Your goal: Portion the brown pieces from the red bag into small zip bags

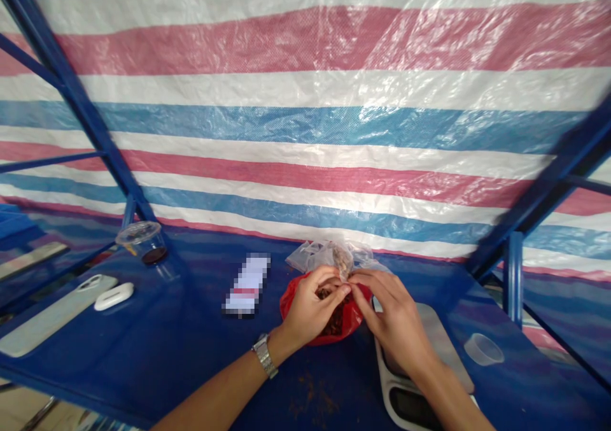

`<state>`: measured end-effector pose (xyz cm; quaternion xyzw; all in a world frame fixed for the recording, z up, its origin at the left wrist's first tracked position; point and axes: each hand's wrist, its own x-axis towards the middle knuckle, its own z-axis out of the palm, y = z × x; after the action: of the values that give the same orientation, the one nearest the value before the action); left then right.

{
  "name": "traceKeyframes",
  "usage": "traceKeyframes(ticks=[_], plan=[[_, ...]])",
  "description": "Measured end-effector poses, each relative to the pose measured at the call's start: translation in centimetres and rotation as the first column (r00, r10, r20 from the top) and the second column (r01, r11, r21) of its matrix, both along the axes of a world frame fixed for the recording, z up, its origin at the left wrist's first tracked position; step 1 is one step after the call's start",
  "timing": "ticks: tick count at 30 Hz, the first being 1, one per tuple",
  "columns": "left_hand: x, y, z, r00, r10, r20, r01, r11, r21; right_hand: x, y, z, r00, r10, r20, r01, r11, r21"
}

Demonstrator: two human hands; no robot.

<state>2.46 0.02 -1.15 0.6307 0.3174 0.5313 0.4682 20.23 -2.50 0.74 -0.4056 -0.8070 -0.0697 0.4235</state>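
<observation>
Neat work probably called for keeping the fingertips low over the red plastic bag (354, 319), just left of the digital scale (443, 335), so loose brown pieces (334, 324) fell inside. The left hand (315, 307) and right hand (394, 310) angled inward, fingers narrowed together above it; whether they gripped anything could not be told.

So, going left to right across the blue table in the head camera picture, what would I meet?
Pale phone, clear lidded cup, pixelated phone, red bag, scale, small clear tub.
</observation>
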Motion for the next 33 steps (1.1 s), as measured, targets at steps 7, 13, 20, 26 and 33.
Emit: traceKeyframes(ticks=[7, 13, 20, 26, 33], plan=[[-0.3, -0.3, 0.1, 0.985, 0.119, -0.128, -0.099, 0.983, 0.152, -0.1, -0.2, 0.1, 0.999, 0.022, -0.05, -0.023, 0.999, -0.024], [-0.5, -0.3, -0.3, 0.963, 0.153, -0.223, -0.101, 0.969, 0.226, -0.3, -0.2, 0.1, 0.993, 0.02, -0.115, -0.03, 0.996, -0.083], [-1.1, 0.2, 0.0, 0.924, 0.245, -0.293, -0.177, 0.955, 0.24, -0.5, -0.1, 0.0, 0.979, -0.065, -0.192, 0.051, 0.996, -0.075], [-1.4, 0.8, 1.8, 0.995, -0.059, 0.077, 0.071, 0.983, -0.168, -0.8, -0.1, -0.5, 0.979, -0.021, -0.204, -0.004, 0.992, -0.124], [-1.7, 2.2, 1.2, 0.936, 0.033, 0.351, 0.117, 0.91, -0.397, -0.9, 0.2, -0.3, 0.996, 0.094, -0.009, -0.095, 0.987, -0.128]])
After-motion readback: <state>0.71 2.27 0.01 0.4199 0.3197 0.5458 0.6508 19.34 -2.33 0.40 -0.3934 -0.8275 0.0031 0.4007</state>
